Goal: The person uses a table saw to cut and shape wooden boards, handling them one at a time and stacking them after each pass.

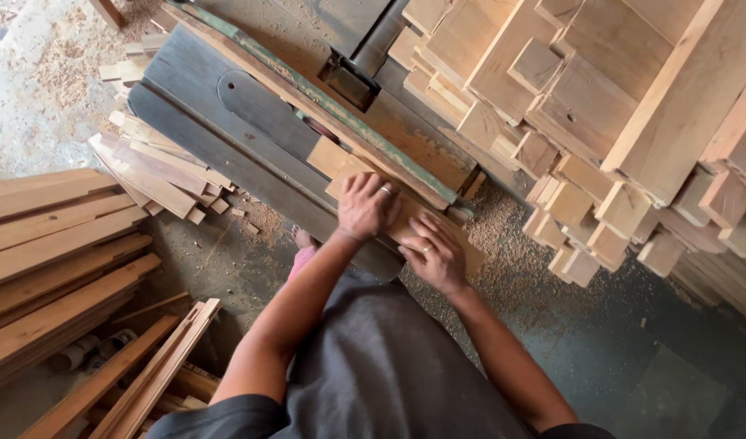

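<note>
Both hands (405, 232) flat atop board (340, 162)

The person wears a dark grey short-sleeved shirt, its sleeves ending above the elbows, so both forearms are bare. The left hand (366, 205) carries a pale metal ring on one finger. The right hand (435, 257) also shows a thin ring.

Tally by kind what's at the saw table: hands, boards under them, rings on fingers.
Hands: 2, left hand and right hand
Board pressed flat under them on the saw table: 1
Rings: 2, left ring, right ring
Total: 5
</note>
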